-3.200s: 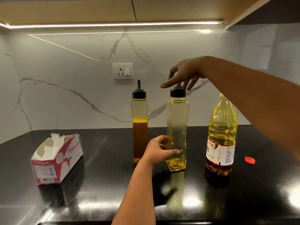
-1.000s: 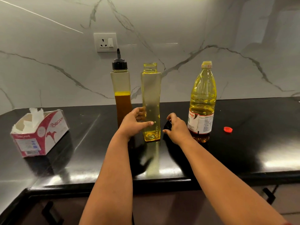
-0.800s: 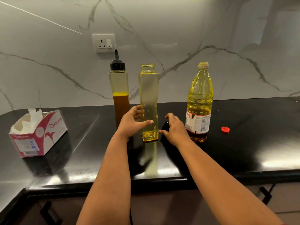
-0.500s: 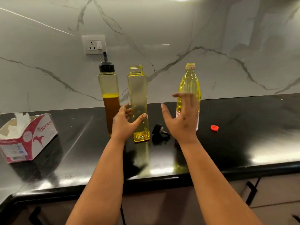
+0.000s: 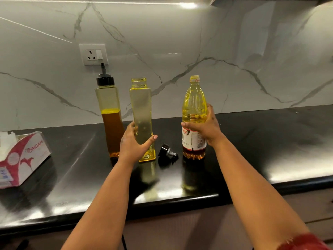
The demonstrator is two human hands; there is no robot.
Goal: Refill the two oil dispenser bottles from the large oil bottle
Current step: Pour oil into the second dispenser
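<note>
Both hands are wrapped round bottles: the left hand [image 5: 133,141] grips the uncapped, nearly empty dispenser bottle [image 5: 141,112] low down, and the right hand [image 5: 205,128] clasps the large oil bottle [image 5: 194,116], which stands open on the desk [image 5: 270,150] towards its back edge. The dispenser's mouth is narrow, so a hurried tilt could likely send oil down its side. The black cap [image 5: 167,153] lies between them. The second dispenser [image 5: 110,114] is still capped.
</note>
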